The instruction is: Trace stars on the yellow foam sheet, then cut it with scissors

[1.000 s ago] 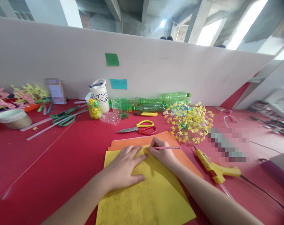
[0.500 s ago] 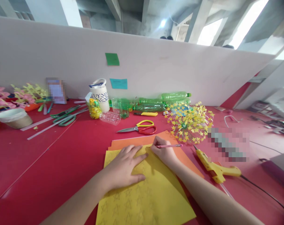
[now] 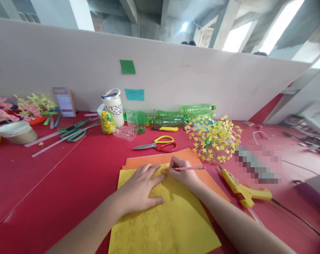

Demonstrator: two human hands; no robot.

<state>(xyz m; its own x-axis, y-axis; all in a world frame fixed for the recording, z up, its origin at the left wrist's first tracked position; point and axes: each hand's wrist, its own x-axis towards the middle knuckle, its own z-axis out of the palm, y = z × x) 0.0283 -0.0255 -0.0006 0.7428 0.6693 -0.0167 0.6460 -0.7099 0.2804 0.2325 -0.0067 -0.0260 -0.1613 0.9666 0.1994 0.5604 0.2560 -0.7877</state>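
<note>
From the head view, I see my left hand (image 3: 140, 188) lying flat with fingers spread, holding nothing, pressing on the yellow paper sheet (image 3: 176, 218) pencilled with small stars. My right hand (image 3: 182, 173) pinches a thin pink pencil (image 3: 191, 168), tip at that sheet's far edge. I judge a star outline is in hand, which calls for the sheet pinned firm.

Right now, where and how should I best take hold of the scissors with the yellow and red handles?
Take the scissors by the two handle loops at their right end, coming from above and the right. They lie flat on the red table, blades shut and pointing left, so the sharp end stays away from you.
</note>
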